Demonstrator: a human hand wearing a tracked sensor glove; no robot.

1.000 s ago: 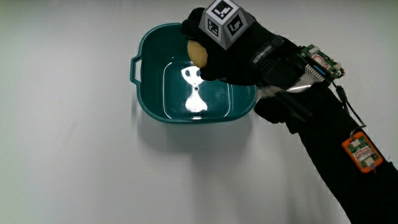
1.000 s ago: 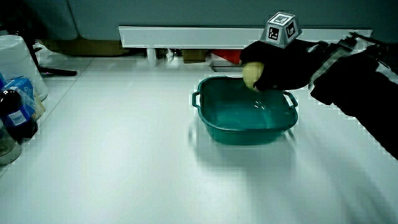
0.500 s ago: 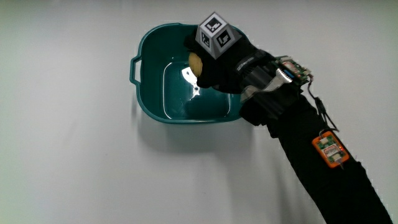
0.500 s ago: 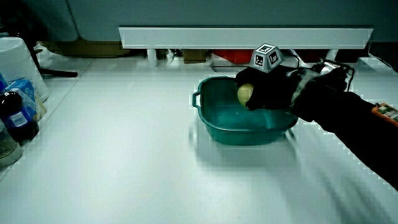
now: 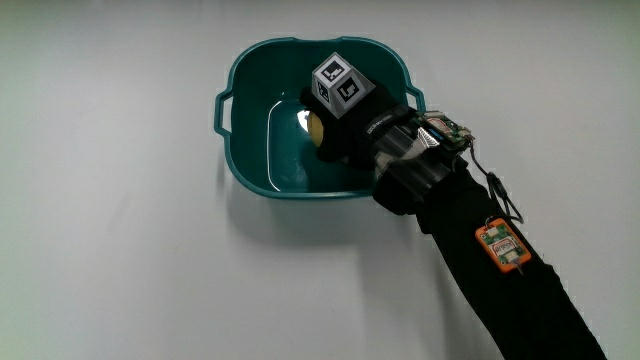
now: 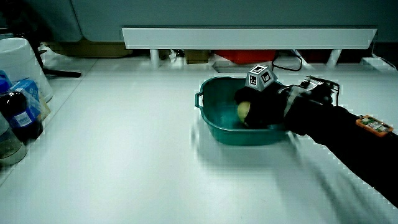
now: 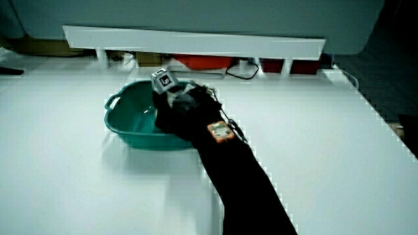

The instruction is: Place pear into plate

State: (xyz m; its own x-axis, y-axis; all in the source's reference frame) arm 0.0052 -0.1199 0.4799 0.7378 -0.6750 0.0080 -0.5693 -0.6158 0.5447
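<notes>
The plate (image 5: 248, 125) looks like moulded teal plastic, smooth and glossy, with a bright glare on its floor beside the pear (image 5: 316, 127). The pear's pale yellow skin reads smooth and dull. The hand (image 5: 345, 125) wears a black, matt cloth glove, and the forearm (image 5: 500, 290) is in equally matt black fabric. The cube (image 5: 337, 83) has 3 flat, matt printed faces showing. The table (image 5: 120, 250) is white and smooth with a faint sheen.
</notes>
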